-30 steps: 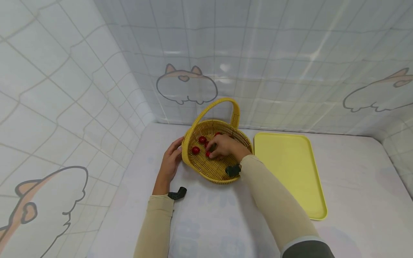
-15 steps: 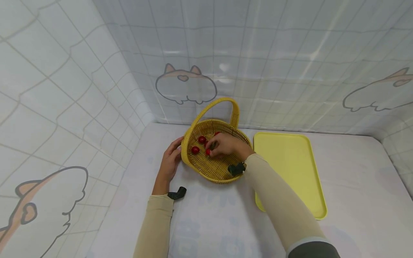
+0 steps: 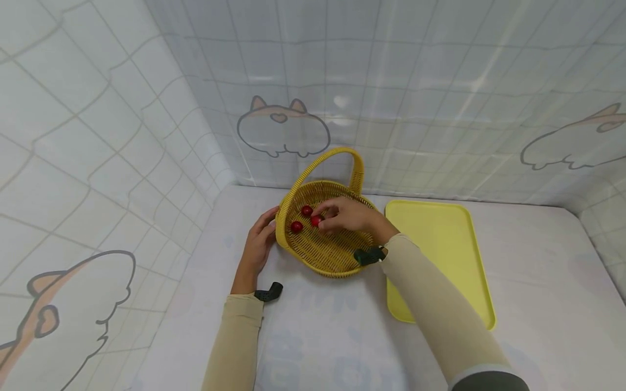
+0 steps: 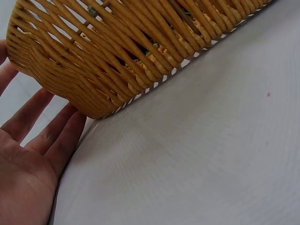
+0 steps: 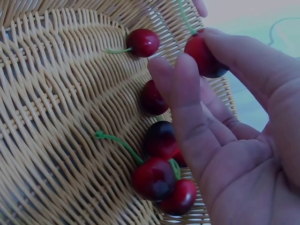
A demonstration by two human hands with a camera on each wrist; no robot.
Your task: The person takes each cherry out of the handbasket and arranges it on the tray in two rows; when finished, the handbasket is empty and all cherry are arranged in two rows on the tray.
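A yellow wicker basket (image 3: 332,263) with a tall handle stands on the table, with several red cherries in it. My left hand (image 3: 259,244) rests against the basket's left side; in the left wrist view its fingers (image 4: 30,112) are spread and fairly straight along the woven wall. Over the inside of the basket, my right hand (image 3: 349,215) pinches one cherry (image 5: 205,55) by thumb and fingers, its green stem pointing up. Below that hand, in the right wrist view, lie a cherry (image 5: 143,43) with a stem and a cluster with another cherry (image 5: 153,179) in front.
A shallow yellow tray (image 3: 430,233) lies right of the basket, partly under the right forearm. Behind the basket rises a wall covering (image 3: 415,108) with a grid and cartoon dogs; another wall stands at the left. The basket's handle (image 3: 313,168) arches up on the far side.
My right hand has shifted slightly back and to the right, raising the pinched cherry from among the others. The left hand and the basket have stayed in place.
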